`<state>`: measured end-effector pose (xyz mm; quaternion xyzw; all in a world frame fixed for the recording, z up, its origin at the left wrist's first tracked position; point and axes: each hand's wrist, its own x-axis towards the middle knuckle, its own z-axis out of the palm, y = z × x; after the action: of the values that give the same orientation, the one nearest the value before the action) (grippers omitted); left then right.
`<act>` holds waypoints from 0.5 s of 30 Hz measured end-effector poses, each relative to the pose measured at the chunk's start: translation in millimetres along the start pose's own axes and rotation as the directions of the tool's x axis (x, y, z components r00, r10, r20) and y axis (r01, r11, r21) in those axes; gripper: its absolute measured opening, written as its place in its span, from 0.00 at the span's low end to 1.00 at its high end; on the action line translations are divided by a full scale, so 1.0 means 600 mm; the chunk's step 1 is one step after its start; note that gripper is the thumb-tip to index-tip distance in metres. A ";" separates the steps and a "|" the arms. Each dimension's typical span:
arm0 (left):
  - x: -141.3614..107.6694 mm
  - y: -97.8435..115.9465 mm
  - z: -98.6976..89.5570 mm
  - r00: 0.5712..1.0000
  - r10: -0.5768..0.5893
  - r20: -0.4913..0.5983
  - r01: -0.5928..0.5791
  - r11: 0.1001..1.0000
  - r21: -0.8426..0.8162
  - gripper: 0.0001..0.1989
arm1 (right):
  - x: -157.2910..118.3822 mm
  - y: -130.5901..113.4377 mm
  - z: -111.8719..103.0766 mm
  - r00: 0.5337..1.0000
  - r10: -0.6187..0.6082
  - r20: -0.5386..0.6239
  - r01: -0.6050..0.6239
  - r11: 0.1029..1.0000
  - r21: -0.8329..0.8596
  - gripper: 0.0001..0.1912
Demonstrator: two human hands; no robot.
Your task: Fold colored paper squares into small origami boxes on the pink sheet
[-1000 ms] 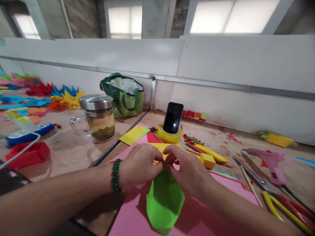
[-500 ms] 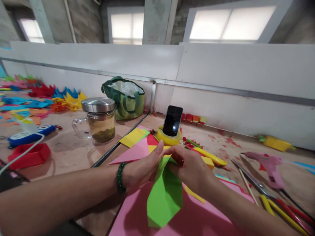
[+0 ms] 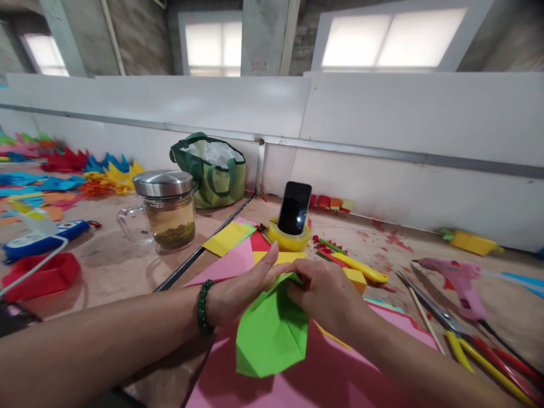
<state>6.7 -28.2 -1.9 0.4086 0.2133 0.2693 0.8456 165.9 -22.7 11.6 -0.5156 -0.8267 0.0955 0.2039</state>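
A folded sheet of green paper point(image 3: 272, 334) is held up above pink paper point(image 3: 340, 374), its creases facing me and its upper edge bent over. My right hand point(image 3: 325, 286) pinches that upper edge, with the thumb inside the fold and the fingers curled over it. From the other side my left hand point(image 3: 244, 289) supports the paper, thumb pointing up and the other fingers partly hidden behind the sheet. A green bead bracelet point(image 3: 204, 306) circles my left wrist.
Scissors point(image 3: 450, 323) and a pink glue gun point(image 3: 461, 280) lie at right. A phone point(image 3: 295, 207) leans in a yellow tape roll point(image 3: 289, 238) beyond my hands. A lidded glass mug point(image 3: 168, 212) and a green bag point(image 3: 221, 175) stand at left, near a red paper ring point(image 3: 42, 275).
The green paper's lower end has swung left and up, showing wider. Both hands stay on it, the right one shifting slightly left. The whole view has moved a little.
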 end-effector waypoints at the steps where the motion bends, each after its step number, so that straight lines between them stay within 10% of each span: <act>1: 0.000 0.000 -0.001 1.000 0.001 0.002 -0.001 1.000 0.000 0.37 | 0.000 0.001 0.001 1.000 -0.006 -0.009 0.006 1.000 0.009 0.06; 10: 0.000 -0.006 -0.018 0.995 0.096 0.036 -0.097 0.995 0.018 0.34 | 0.003 0.013 -0.006 0.999 -0.028 -0.040 0.036 0.978 0.207 0.07; 15: -0.007 0.005 -0.020 0.991 0.105 -0.082 -0.091 0.984 0.155 0.40 | 0.025 0.031 0.000 0.987 0.162 0.000 -0.129 0.786 0.604 0.05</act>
<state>-4.5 -22.4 -6.1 0.4691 0.2505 0.3118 0.7874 175.0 -0.8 8.3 -0.4886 -0.7056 0.3552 0.3704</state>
